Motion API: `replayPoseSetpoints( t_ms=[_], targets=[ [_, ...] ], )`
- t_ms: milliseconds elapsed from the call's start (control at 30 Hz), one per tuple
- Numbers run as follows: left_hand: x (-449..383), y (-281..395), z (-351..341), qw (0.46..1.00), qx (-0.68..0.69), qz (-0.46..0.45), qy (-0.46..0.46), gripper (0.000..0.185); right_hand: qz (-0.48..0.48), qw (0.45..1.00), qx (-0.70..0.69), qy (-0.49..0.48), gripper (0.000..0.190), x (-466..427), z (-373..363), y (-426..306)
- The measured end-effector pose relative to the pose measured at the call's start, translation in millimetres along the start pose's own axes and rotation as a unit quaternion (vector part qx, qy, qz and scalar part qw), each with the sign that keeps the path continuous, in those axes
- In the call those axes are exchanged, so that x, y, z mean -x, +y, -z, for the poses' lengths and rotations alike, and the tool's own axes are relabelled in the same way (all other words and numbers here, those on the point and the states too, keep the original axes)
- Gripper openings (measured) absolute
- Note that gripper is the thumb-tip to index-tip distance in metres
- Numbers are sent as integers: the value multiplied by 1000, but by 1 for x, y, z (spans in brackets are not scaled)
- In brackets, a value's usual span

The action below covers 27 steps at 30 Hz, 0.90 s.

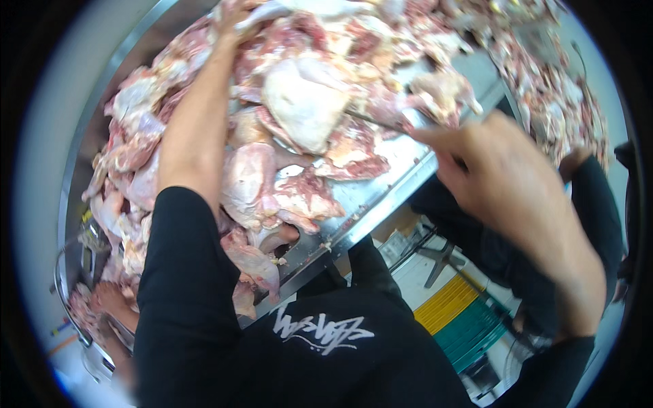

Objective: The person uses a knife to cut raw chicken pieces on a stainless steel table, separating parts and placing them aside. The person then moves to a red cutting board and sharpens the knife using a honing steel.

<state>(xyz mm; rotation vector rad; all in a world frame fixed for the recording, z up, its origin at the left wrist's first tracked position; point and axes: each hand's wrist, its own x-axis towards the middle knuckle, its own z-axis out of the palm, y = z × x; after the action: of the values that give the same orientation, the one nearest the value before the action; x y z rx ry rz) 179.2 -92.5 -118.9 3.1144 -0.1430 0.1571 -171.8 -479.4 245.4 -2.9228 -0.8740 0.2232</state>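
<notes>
At the top edge, my left hand [235, 18] closes around the end of a pale raw chicken piece [270, 11]; the frame cuts off part of the hand. My right hand [484, 163] grips a knife [375, 121], whose handle is hidden in the fist. The thin blade points left, its tip end against or just behind a large skin-on chicken piece [306, 102]. Under my left forearm, raw chicken pieces [250, 178] lie heaped on the metal table [357, 196]. A meaty cut piece [352, 166] lies below the blade.
The table's raised metal rim [377, 204] runs between me and the meat. Another person's hand [109, 298] touches chicken at lower left. At right, another person's arm [589, 188] is by a second heap of chicken parts [556, 112]. Yellow and green slatted plastic [454, 306] sits below.
</notes>
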Motion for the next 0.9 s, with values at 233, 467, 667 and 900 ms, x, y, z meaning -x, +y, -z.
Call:
replayPoseSetpoints(
  t_ms=[233, 467, 667, 900],
  targets=[
    [19, -4, 6, 998, 51, -33, 18, 56, -93, 991, -80, -61, 51, 63, -65, 0],
    [64, 31, 21, 992, 104, -51, 40, 68, -212, 928, -307, -16, 61, 144, -107, -33],
    [78, 53, 27, 995, 93, -23, -13, 69, -270, 920, -283, -31, 45, 160, -77, -12],
    [80, 50, 23, 990, 128, -43, 33, 47, -444, 839, -313, 15, 21, 192, -15, 4]
  ],
)
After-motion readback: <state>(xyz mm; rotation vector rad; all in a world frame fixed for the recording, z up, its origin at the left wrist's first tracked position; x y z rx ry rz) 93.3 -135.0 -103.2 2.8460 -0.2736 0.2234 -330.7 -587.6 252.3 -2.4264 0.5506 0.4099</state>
